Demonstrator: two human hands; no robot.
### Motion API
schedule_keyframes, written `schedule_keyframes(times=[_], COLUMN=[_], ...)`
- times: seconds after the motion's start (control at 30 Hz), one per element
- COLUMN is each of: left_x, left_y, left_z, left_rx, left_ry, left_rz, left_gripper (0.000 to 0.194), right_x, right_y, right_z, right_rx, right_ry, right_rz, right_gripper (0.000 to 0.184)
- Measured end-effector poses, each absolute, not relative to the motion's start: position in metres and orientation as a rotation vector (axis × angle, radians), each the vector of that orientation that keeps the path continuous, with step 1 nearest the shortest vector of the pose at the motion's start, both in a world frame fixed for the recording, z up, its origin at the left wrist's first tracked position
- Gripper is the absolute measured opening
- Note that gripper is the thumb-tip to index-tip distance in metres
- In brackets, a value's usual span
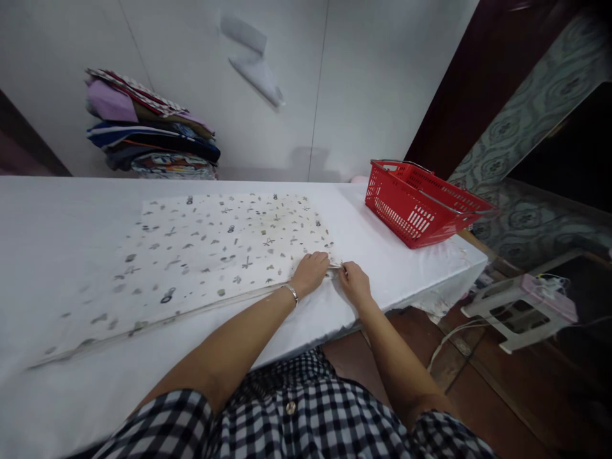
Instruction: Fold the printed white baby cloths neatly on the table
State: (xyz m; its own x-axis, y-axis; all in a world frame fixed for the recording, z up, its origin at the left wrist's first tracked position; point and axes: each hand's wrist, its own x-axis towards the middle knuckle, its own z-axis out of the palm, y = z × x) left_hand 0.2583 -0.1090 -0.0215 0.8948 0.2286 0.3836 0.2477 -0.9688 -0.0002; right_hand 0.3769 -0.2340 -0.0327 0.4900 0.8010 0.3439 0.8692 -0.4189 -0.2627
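Note:
A folded white printed cloth (pixel 205 248), dotted with small grey and olive motifs, lies flat across the table, its near edge showing stacked layers. At its near right corner, my left hand (pixel 310 271) is closed with curled fingers on the fabric; a bracelet circles that wrist. Just to the right, my right hand (pixel 355 282) pinches the corner tip between thumb and fingers. Only a short stretch of cloth shows between the two hands. My left fingertips are partly hidden from above.
The table wears a white cover (pixel 363 248). On its back right stands a red plastic basket (pixel 411 204) with metal handles. A stack of folded fabrics (pixel 153 127) is against the wall at back left. A white stool (pixel 521 312) and cables are on the floor at right.

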Motion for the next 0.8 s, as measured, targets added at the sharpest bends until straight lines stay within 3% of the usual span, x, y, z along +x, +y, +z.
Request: schedule_keyframes(times=[0.8], left_x=[0.260], left_y=[-0.114], left_z=[-0.023], left_rx=[-3.140], left_ry=[-0.267], left_rz=[-0.492], left_gripper=[0.024], right_x=[0.392], right_y=[-0.246], right_z=[-0.036], right_rx=[-2.229], right_ry=[-1.278], right_rz=[-0.049], right_gripper=[0.031])
